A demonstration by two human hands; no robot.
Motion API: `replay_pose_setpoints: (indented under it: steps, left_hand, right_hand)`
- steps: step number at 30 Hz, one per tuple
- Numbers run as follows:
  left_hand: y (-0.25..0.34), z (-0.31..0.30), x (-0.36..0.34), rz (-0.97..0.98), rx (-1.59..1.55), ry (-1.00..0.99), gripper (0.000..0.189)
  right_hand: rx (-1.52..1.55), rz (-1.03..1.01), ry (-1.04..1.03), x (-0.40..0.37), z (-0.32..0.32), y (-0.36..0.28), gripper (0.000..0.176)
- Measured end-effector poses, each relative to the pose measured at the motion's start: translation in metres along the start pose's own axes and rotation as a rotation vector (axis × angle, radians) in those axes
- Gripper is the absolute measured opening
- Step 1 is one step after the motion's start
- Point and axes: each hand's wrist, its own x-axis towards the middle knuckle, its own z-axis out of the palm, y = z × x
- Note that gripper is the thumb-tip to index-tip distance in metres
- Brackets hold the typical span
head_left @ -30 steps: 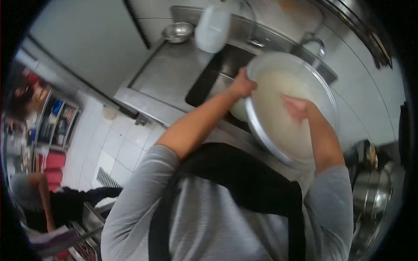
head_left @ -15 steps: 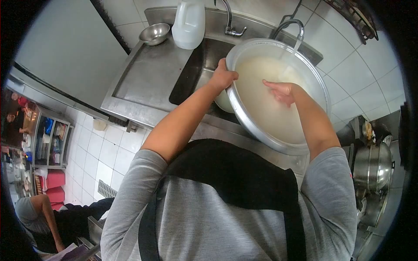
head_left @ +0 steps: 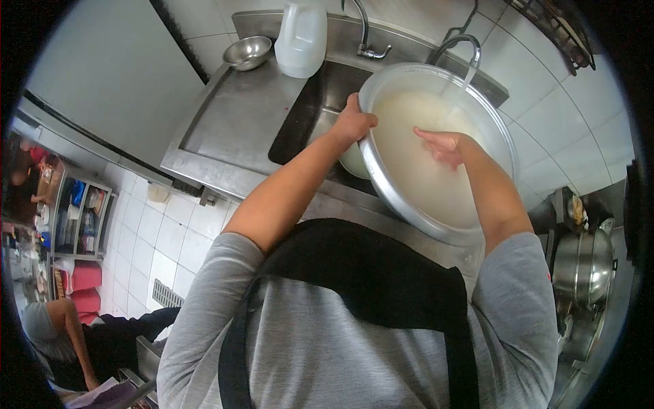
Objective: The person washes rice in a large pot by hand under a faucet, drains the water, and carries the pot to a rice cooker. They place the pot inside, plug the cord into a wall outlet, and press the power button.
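Note:
A large metal basin of cloudy, whitish water leans tilted over the sink. My left hand is closed on its left rim, thumb over the edge. Partly dipped in the water, my right hand has its thumb or forefinger stretched out and its other fingers apart; their tips are hidden below the surface. What lies under the cloudy water cannot be made out. From the curved faucet at the far right a stream of water runs into the basin.
Left of the basin is the sink bowl, beside a steel drainboard. A plastic jug and a small metal bowl stand at the back. Metal pots are at right. Another person is at lower left.
The view has shifted slightly, so the sink and basin sit a little lower and further right. Both hands keep nearly the same places on and in the basin, with water still running.

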Motion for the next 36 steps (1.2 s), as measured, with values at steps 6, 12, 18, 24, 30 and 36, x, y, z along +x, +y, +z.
replay_pose_setpoints:
  steps: [6, 12, 18, 24, 30, 36]
  left_hand:
    - [-0.003, 0.002, 0.003, 0.017, 0.026, 0.035, 0.08]
    - [-0.01, 0.001, 0.009, 0.054, 0.084, 0.045, 0.072]
    - [-0.017, 0.009, 0.013, -0.003, 0.086, 0.095, 0.078]
    - [-0.015, 0.006, 0.009, 0.048, 0.093, 0.066, 0.081]
    - [-0.013, 0.005, 0.008, 0.006, 0.068, 0.03, 0.086]
    - [-0.017, 0.007, 0.013, 0.0, 0.06, 0.031, 0.087]
  right_hand:
    - [-0.008, -0.022, -0.011, -0.005, 0.003, -0.002, 0.103]
    - [-0.027, -0.028, -0.012, 0.007, -0.004, 0.008, 0.104]
    - [0.017, -0.048, 0.01, -0.002, 0.002, 0.006, 0.111]
    - [0.02, -0.019, 0.05, -0.012, 0.011, -0.002, 0.106]
    - [0.096, 0.113, -0.033, 0.014, -0.015, 0.008, 0.116]
    - [0.042, 0.042, -0.027, 0.004, -0.006, 0.005, 0.117]
